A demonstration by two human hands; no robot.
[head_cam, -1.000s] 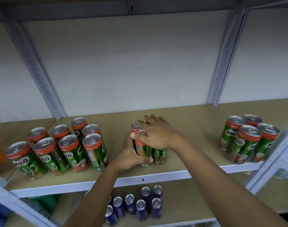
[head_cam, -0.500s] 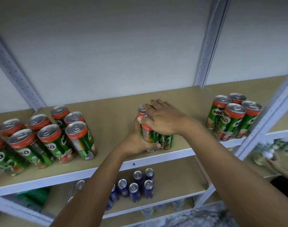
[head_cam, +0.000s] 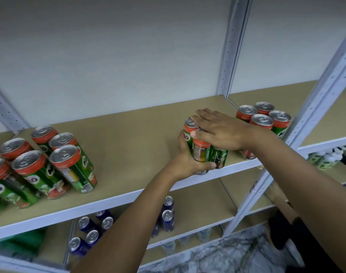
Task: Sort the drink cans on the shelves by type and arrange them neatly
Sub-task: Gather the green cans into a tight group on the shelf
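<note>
Milo cans are spread in three bunches along the upper shelf (head_cam: pixel 129 123). Far left, a big cluster of green-and-red cans (head_cam: pixel 50 164) is parked near the front edge, partly cut off by the frame. In the middle, a small bunch of cans (head_cam: pixel 205 152) is being squeezed from two sides right at the shelf lip: the left hand (head_cam: pixel 188 162) is wrapped around the front and left of the bunch, fingers curled tight on the can bodies, while the right hand (head_cam: pixel 221 131) is laid flat over the tops, fingers pretty much straight and pressed down on the lids. Just to the right, beside the upright post (head_cam: pixel 317 107), another group of four cans (head_cam: pixel 264 119) is standing. One shelf down, blue cans (head_cam: pixel 93 231) are seen, partly hidden by the left forearm.
</note>
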